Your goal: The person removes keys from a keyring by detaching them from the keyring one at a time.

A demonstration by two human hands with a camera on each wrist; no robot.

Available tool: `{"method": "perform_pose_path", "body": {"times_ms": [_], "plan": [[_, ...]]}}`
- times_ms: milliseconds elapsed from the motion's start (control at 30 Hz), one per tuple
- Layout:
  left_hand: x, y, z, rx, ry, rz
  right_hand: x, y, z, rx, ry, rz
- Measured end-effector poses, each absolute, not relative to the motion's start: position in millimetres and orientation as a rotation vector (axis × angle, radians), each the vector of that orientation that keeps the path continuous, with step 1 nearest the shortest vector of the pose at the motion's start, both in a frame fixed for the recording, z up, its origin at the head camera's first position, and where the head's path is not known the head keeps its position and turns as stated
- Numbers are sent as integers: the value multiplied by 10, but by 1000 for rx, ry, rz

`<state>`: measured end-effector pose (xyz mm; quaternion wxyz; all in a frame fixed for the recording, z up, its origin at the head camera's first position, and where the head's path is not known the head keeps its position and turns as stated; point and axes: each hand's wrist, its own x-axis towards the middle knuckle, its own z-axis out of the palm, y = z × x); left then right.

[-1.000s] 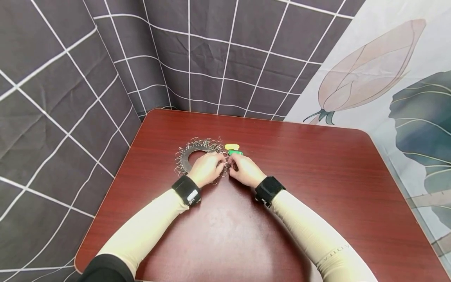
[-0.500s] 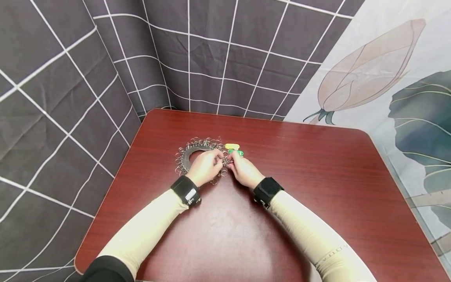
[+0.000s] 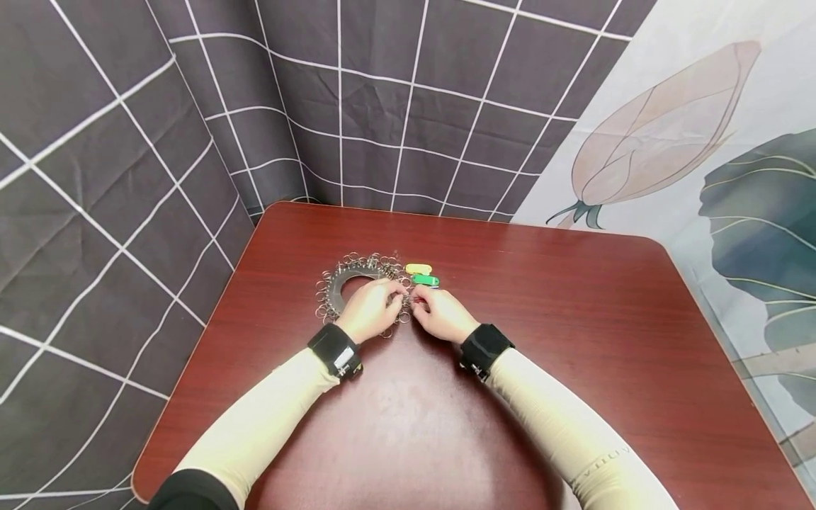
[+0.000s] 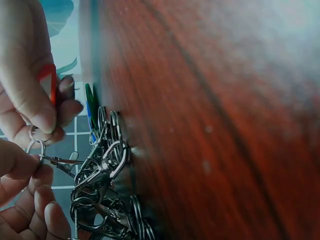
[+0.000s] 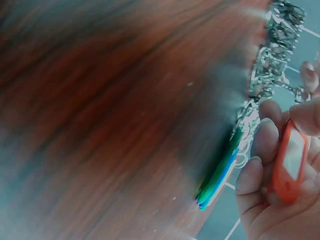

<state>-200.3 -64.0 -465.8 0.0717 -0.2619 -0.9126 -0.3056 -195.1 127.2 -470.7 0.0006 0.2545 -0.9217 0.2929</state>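
Observation:
My left hand (image 3: 370, 312) pinches a metal ring (image 4: 42, 148) that has a small metal clip (image 4: 65, 162) hanging from it. Close beside it, my right hand (image 3: 444, 316) holds a red key tag (image 5: 290, 165) with a pale label, fingers curled about it. In the left wrist view, the tag's small split ring (image 4: 32, 131) meets the clip's ring; whether they are linked I cannot tell. Under and left of my left hand lies a grey ring-shaped band (image 3: 336, 290), edged with many metal clips and rings.
A yellow key tag (image 3: 418, 269) and a green key tag (image 3: 425, 280) lie beyond my right hand, near the band's right side. Something blue shows beneath the green one. The red-brown table (image 3: 542, 340) meets a dark checked curtain (image 3: 382, 106) behind.
Both hands stay in nearly the same place, with small finger movements. The fingers lifted slightly half a second ago and now are lower again. The head view has tilted a little.

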Motion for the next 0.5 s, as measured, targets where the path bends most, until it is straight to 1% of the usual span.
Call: {"method": "perform_pose_path", "body": {"times_ms": [200, 367, 500], "plan": [[-2009, -641, -4665, -767, -2761, -922, -1954, 1286, -4683, 704, -2963, 1039], [-1998, -642, -4627, -744, -2797, -912, -1960, 1286, -4676, 709, -2965, 1049], [-1992, -630, -4624, -773, -2810, -888, -1958, 1292, -4671, 720, -2945, 1042]]}}
